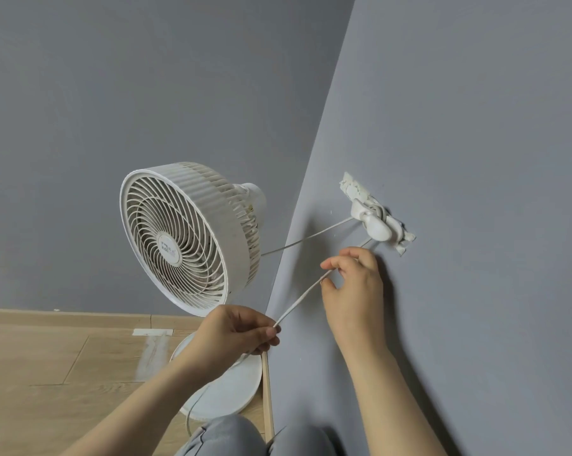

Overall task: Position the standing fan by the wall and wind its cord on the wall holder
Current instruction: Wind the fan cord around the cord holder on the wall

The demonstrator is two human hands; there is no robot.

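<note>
A white standing fan (pixel 182 238) stands in the corner, its round base (pixel 225 393) on the wood floor beside the right wall. A white cord holder (pixel 375 222) is stuck on the right grey wall, with cord wrapped around it. The white cord (pixel 299 296) runs from the fan's back to the holder, then down from the holder through both hands. My right hand (pixel 353 291) pinches the cord just below the holder, close to the wall. Lower left of it, my left hand (pixel 235 337) grips the cord, which is taut between the hands. Loose cord hangs below toward the base.
Two grey walls meet in a corner behind the fan. A wooden skirting board (pixel 80 319) runs along the floor. A pale tape patch (pixel 153 332) lies on the wood floor. My knees in grey trousers (pixel 232 436) are at the bottom edge.
</note>
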